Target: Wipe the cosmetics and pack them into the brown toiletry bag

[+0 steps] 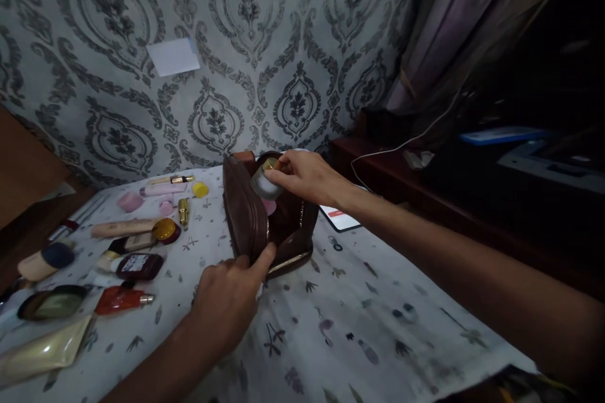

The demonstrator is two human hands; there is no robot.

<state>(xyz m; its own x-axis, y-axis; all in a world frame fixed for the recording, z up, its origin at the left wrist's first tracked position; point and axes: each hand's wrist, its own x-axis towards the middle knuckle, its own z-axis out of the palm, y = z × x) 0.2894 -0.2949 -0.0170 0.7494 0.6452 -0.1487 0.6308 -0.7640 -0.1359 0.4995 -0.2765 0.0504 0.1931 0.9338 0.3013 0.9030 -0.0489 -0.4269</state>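
The right hand (pixel 305 175) reaches down, pinching a whitish gold-topped jar (pixel 265 186); the left hand (pixel 230 297) grips the brown leather bag's (pixel 242 204) edge.

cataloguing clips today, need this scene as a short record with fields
right hand: holds a pale container with a gold-coloured top, at the bag's mouth
left hand: at the bag's near edge
bag: brown, unzipped
left of bag: cosmetics, including a red bottle and a cream tube
right of bag: lit screen, partly hidden
surface: patterned white cloth
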